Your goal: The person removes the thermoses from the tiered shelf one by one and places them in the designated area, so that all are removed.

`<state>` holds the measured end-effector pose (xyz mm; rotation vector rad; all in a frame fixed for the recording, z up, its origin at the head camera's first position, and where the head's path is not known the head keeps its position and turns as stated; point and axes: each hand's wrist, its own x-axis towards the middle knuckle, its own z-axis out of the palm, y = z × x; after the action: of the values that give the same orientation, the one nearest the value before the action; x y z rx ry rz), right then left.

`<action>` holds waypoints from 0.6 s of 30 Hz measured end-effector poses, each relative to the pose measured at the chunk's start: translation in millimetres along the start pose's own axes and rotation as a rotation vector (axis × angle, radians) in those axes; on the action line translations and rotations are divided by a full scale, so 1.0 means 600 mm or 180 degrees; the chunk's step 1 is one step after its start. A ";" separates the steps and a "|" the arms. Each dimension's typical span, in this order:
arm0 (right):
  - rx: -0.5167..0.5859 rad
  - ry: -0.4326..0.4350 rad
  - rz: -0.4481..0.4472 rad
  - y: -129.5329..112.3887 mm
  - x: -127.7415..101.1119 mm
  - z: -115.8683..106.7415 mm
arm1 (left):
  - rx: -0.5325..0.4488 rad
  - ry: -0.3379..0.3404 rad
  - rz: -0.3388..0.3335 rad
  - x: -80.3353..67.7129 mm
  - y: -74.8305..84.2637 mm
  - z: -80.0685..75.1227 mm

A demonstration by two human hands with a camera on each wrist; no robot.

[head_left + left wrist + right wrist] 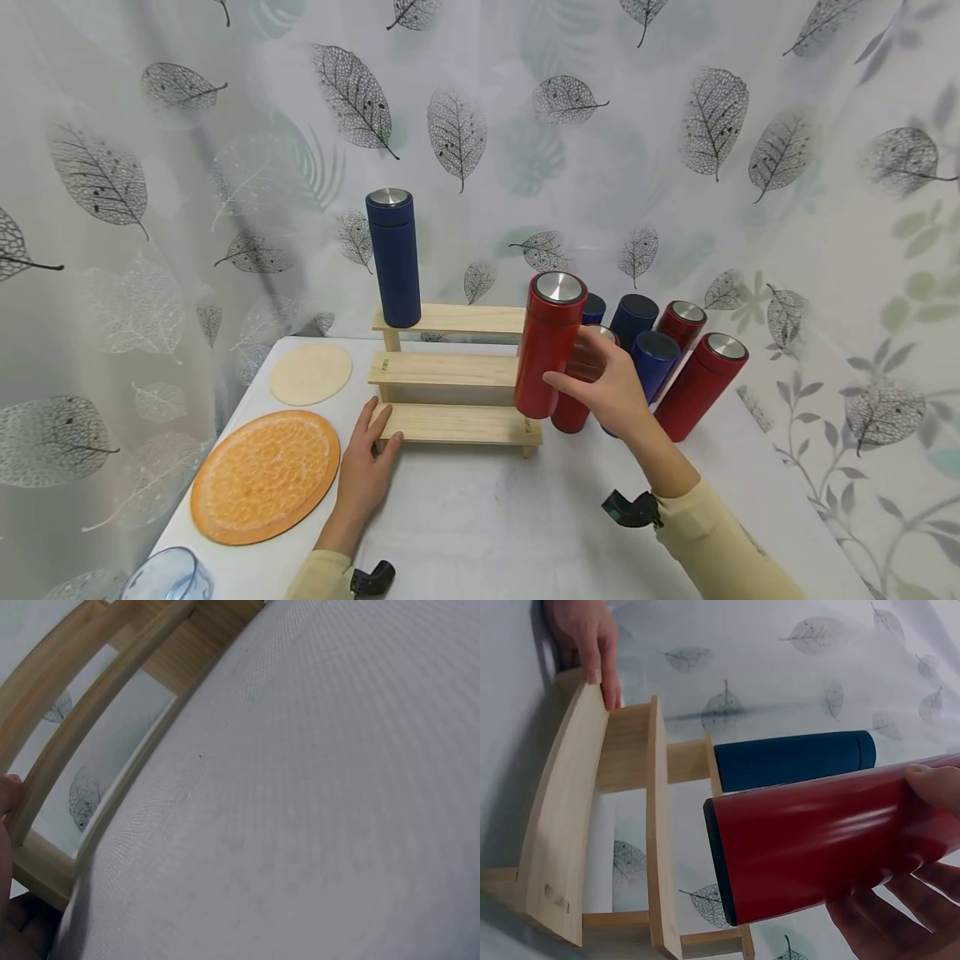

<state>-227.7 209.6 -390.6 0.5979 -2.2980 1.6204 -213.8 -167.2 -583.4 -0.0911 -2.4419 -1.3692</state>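
Note:
My right hand point(611, 387) grips a red thermos flask point(551, 346) with a steel-topped lid, fingers and thumb round its body. It is held in front of the right end of a three-tier wooden shelf point(457, 421), and the right wrist view shows its dark base point(721, 862) angled toward the tiers. At the other end, my left hand point(365, 467) holds the left end of the lowest tier, with fingertips over the board. On the top tier's left end a dark blue thermos flask point(393, 258) stands upright.
Several red and blue flasks point(701, 387) stand close together right of the shelf, some hidden behind my right hand. To the left lie an orange patterned round mat point(266, 475) and a pale round disc point(311, 374). A clear glass vessel point(168, 575) sits at the near left edge.

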 end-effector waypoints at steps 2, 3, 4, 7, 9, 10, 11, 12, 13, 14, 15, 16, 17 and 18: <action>0.0005 0.0003 0.0014 0.003 -0.005 -0.004 | -0.0002 0.0000 0.0002 0.000 0.000 0.000; 0.0002 0.0010 0.0022 0.005 -0.007 -0.007 | -0.0004 0.0002 0.0006 0.000 0.000 0.000; 0.0010 0.0015 0.0029 0.006 -0.009 -0.008 | -0.0005 0.0004 0.0011 0.000 0.000 0.000; -0.0004 0.0041 0.0047 0.011 -0.016 -0.013 | -0.0001 0.0016 0.0027 0.000 -0.001 0.000; -0.0032 0.0068 0.0054 0.015 -0.021 -0.016 | 0.0005 0.0016 0.0034 0.001 -0.001 0.000; -0.0048 0.0077 0.0050 0.017 -0.024 -0.017 | 0.0008 0.0013 0.0036 0.001 -0.001 0.000; -0.0076 0.0087 0.0040 0.019 -0.026 -0.019 | 0.0010 0.0010 0.0035 0.001 -0.001 0.000; -0.0093 0.0095 0.0035 0.021 -0.029 -0.020 | 0.0010 0.0007 0.0030 0.001 -0.001 0.001; -0.0111 0.0104 0.0025 0.024 -0.031 -0.021 | 0.0011 0.0002 0.0024 0.001 -0.001 0.001; -0.0124 0.0113 0.0013 0.026 -0.034 -0.023 | 0.0007 -0.0002 0.0016 0.001 -0.001 0.000; -0.0132 0.0122 0.0002 0.028 -0.037 -0.024 | 0.0004 -0.0006 0.0009 0.001 -0.001 0.000; -0.0122 0.0131 -0.0004 0.030 -0.040 -0.026 | 0.0006 -0.0012 0.0001 0.001 0.000 0.000; -0.0123 0.0146 -0.0001 0.033 -0.043 -0.028 | 0.0011 -0.0015 -0.0003 0.001 0.000 -0.001; -0.0115 0.0159 0.0008 0.036 -0.046 -0.030 | 0.0014 -0.0017 -0.0008 0.001 0.001 -0.001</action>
<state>-213.7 237.5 -414.7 0.5402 -2.2879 1.5731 -214.1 -167.4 -582.5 -0.0907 -2.4500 -1.3664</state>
